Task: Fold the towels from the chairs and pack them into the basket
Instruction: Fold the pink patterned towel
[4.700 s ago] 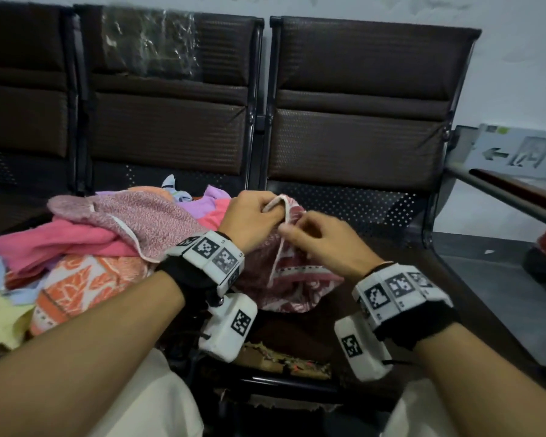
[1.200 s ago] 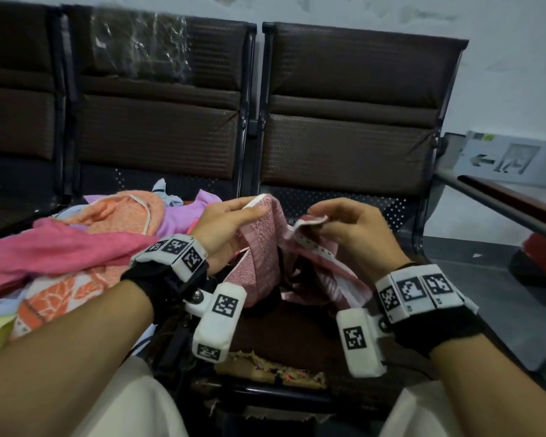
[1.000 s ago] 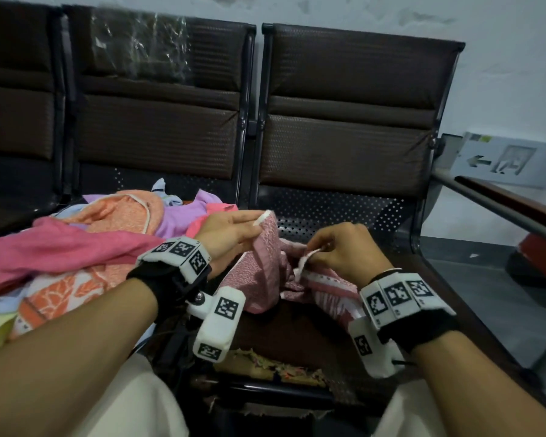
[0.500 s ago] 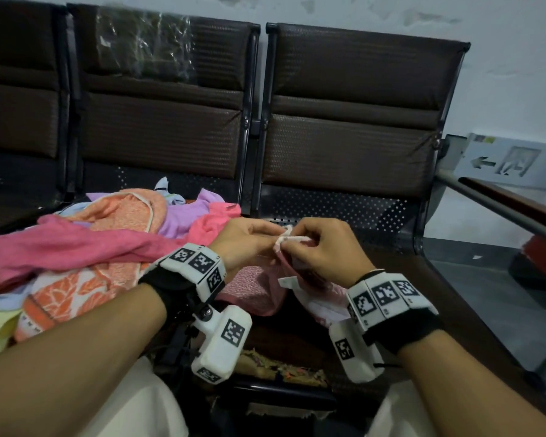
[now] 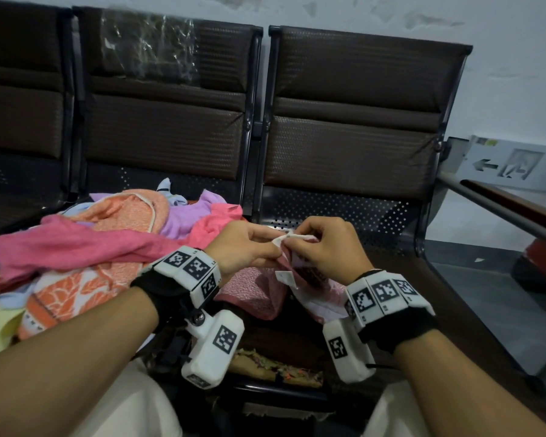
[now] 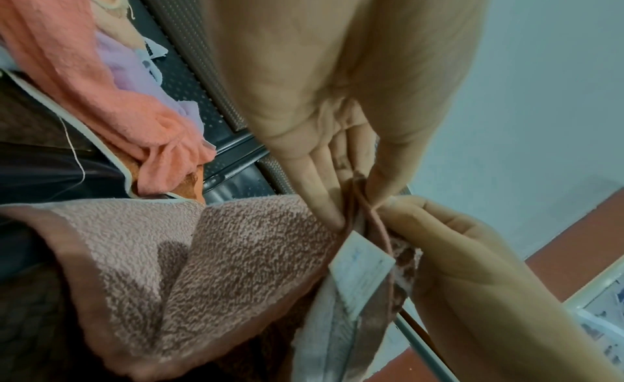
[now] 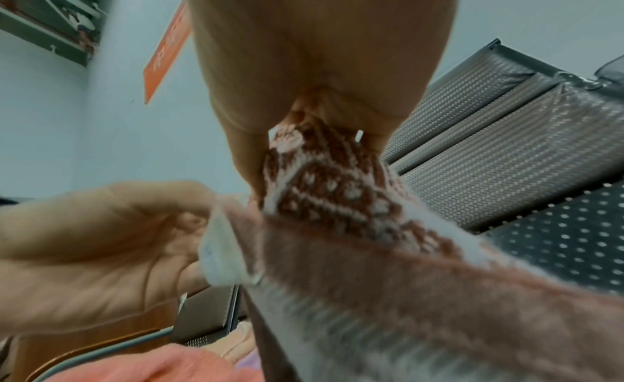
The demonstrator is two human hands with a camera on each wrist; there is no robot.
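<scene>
At the far left we are seeing the pile of towels [image 5: 85, 247] lying heaped on the middle chair seat [image 5: 158, 184], pink, orange, purple and pale yellow all tangled together. No basket is showing in any view, so we cannot tell what it is holding. Moving right, our left hand [image 5: 243, 247] is pinching a corner of the pink patterned towel [image 5: 252, 291], thumb against fingertips. Just beside it, touching, our right hand [image 5: 325, 247] is pinching the matching corner, with a white label [image 6: 361, 265] hanging below. The towel is draping down onto the right chair seat [image 5: 391, 279]. Compared with 1 second ago, we are holding both corners together, where our hands were then apart.
</scene>
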